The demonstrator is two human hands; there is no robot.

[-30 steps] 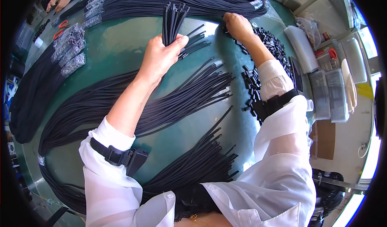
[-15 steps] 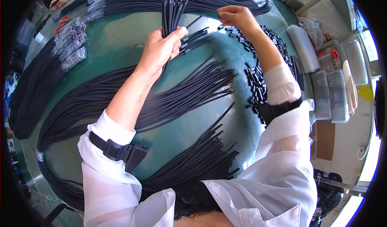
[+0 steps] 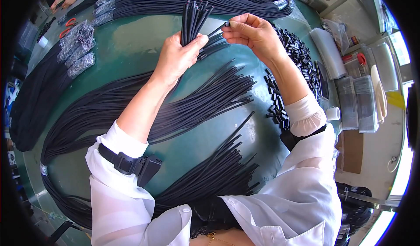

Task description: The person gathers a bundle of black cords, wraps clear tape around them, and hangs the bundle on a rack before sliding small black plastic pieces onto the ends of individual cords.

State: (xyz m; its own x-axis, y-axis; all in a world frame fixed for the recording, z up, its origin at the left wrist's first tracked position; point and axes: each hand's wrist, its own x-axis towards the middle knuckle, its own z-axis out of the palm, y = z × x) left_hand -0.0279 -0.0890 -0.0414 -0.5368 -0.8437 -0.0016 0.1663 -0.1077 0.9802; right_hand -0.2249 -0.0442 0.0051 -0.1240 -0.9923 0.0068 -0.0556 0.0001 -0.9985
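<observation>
Your left grip (image 3: 178,59) closed round slender black flexible cord bundle (image 3: 192,22), likely keeping ends together. Right of bundle, your right grip (image 3: 253,35) pinches short black tube (image 3: 227,24) at single cord's (image 3: 216,29) tip, likely for control. Black tube heap (image 3: 295,51) farther right of bundle, probably for reach.
</observation>
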